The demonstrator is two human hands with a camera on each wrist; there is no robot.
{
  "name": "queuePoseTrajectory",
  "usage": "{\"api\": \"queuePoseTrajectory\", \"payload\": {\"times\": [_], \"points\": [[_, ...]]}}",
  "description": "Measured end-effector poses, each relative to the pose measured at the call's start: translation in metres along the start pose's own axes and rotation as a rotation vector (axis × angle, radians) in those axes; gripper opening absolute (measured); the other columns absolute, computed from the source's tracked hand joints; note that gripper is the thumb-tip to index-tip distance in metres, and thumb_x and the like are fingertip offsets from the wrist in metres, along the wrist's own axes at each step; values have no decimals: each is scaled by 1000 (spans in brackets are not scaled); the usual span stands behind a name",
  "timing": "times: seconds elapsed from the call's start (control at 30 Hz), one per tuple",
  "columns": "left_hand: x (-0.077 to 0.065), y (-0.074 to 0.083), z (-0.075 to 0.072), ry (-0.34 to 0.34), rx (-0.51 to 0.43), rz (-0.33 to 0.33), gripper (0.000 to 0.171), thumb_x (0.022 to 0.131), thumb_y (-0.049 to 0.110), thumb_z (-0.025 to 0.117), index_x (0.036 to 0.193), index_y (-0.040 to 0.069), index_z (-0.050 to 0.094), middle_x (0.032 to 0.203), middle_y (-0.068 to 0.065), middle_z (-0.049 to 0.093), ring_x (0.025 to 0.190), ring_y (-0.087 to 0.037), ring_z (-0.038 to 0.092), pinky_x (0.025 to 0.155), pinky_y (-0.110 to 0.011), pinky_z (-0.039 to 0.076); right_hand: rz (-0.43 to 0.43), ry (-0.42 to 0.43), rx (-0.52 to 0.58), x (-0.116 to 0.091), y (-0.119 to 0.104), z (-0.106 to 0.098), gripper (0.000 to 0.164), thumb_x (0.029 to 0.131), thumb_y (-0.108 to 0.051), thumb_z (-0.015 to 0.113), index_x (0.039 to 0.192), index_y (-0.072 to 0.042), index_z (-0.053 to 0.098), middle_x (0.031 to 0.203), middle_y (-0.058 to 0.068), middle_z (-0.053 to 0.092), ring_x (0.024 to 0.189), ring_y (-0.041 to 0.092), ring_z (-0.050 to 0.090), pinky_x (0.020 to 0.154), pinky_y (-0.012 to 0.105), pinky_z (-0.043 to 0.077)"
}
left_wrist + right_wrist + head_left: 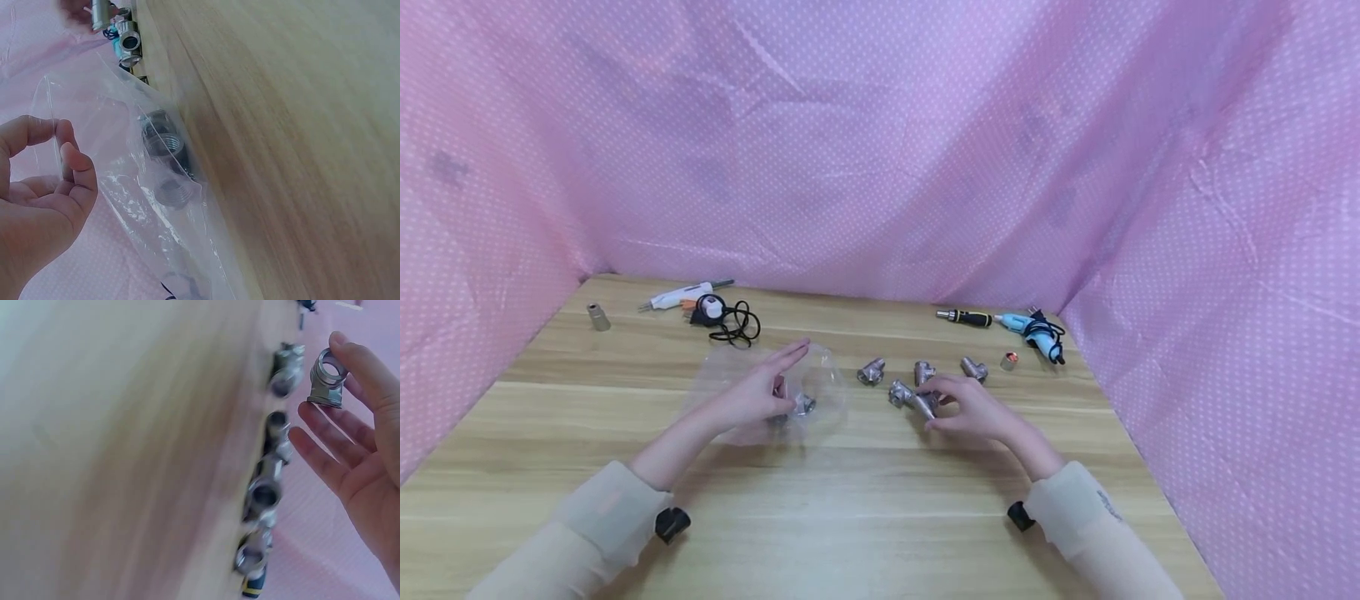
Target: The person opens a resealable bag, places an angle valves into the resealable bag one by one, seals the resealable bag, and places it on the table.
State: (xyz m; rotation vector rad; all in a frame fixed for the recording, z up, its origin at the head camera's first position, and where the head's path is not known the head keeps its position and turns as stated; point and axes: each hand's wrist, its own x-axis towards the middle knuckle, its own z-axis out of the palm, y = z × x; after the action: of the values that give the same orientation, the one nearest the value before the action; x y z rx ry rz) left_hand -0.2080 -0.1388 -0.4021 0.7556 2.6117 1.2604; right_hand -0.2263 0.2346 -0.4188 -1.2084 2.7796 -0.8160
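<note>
Pink dotted cloth [850, 167] backed a wooden bench [850, 517]; the left hand [748, 400] gripped a clear bag [829, 383], the right hand [972, 407] pinched a metal tee fitting [325, 387].

Right sleeve [1078, 512]: dark marking [1108, 505] near my cuff, lettering or emblem, I cannot tell which; too small to read.
Metal fitting [324, 392] I hold: no characters I can make out.
All three views: no word, brand or number legible.
</note>
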Motion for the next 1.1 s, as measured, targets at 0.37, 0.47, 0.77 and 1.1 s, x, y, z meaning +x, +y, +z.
{"api": "queuePoseTrajectory", "payload": {"times": [0.37, 0.47, 0.77, 1.1], "points": [[3, 1, -1, -6, -2, 1, 90, 73, -1, 67, 150, 3, 20, 158, -11, 12, 68, -10, 51, 59, -22, 50, -76, 117, 26, 42, -30, 2, 52, 72, -24, 81, 119, -10, 64, 112, 4, 66, 93, 15, 64, 79, 38, 55], [3, 1, -1, 1, 3, 12, 89, 73, -1, 67, 149, 2, 21, 158, -11, 13, 67, -10, 50, 59, -22, 49, -63, 121, 101, 54, -39, 4, 52, 73, -20, 80, 120, -8, 63, 114, 6, 65, 95, 19, 65, 79, 37, 57], [1, 2, -4, -14, 6, -4, 89, 73, 1, 67, 150, 5, 22, 158, -9, 14, 67, -11, 51, 59, -23, 49, -165, 118, 135, 89, -67, 23, 51, 73, -23, 80, 119, -6, 63, 116, 9, 65, 90, 17, 66, 79, 31, 57], [1, 1, -4, -46, -31, -16, 95, 73, -2, 67, 152, 14, 18, 158, -9, 14, 68, -13, 52, 57, -24, 50, -215, 68, 59, 114, -81, 50, 47, 76, -17, 77, 119, -4, 62, 123, 10, 62, 105, 20, 62, 85, 30, 54]]}}
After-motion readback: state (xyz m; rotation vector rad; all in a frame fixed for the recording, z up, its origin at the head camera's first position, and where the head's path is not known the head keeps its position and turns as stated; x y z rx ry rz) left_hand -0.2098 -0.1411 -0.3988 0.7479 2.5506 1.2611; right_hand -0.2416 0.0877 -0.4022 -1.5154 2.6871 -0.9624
